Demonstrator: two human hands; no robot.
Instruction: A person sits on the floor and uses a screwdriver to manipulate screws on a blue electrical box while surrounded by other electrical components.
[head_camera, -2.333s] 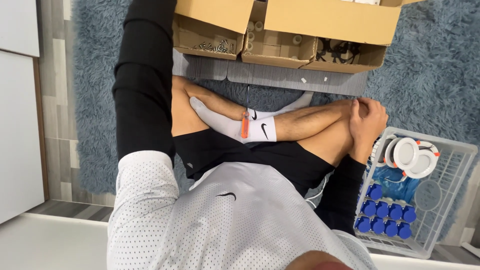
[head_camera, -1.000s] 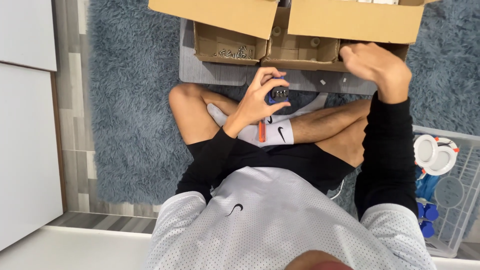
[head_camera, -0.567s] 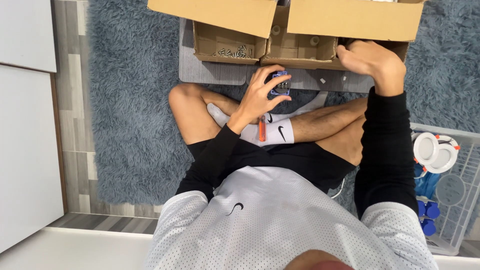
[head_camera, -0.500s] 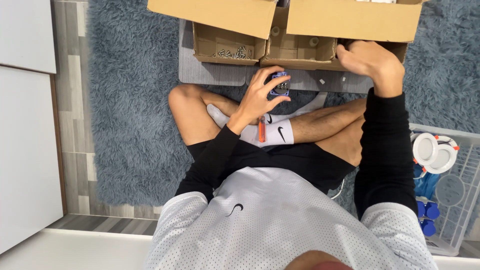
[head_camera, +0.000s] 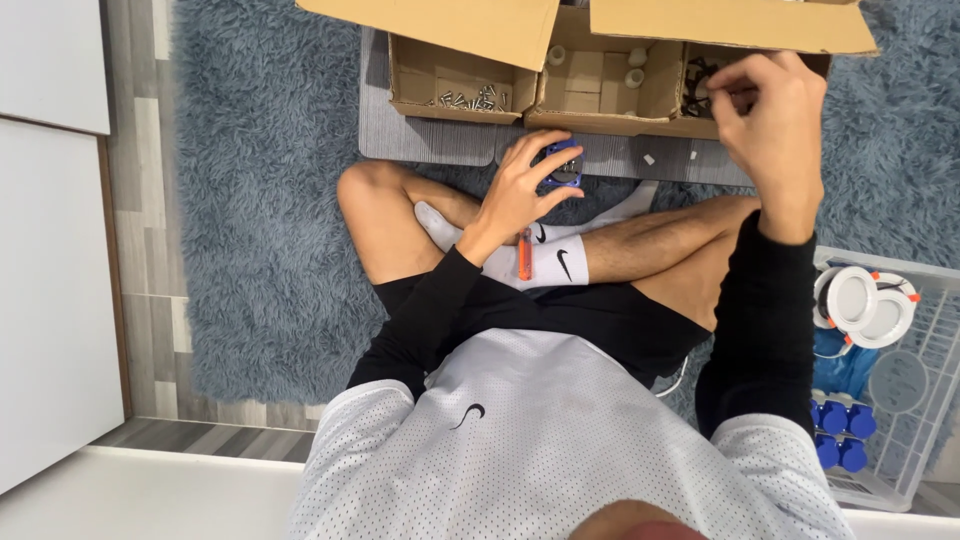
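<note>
shaggy blue-grey rug (head_camera: 270, 200) on grey plank floor (head_camera: 135, 250) — white cabinets (head_camera: 50, 250) beside.

Two hands are in view, the left hand (head_camera: 520, 190) and the right hand (head_camera: 775, 110). One cardboard box (head_camera: 600, 70) shows three compartments. One wire basket (head_camera: 925, 300) holds two white round fixtures (head_camera: 865, 305) and four blue caps (head_camera: 840, 435). One orange-handled tool (head_camera: 524, 258) lies there.

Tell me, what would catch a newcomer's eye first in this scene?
First, the person sitting cross-legged on a shaggy blue rug, seen from above. The left hand holds a small blue part over the knees, while the right hand reaches into an open cardboard box at the top. At the right edge, a white wire basket holds round white lamps and blue pieces.
</note>
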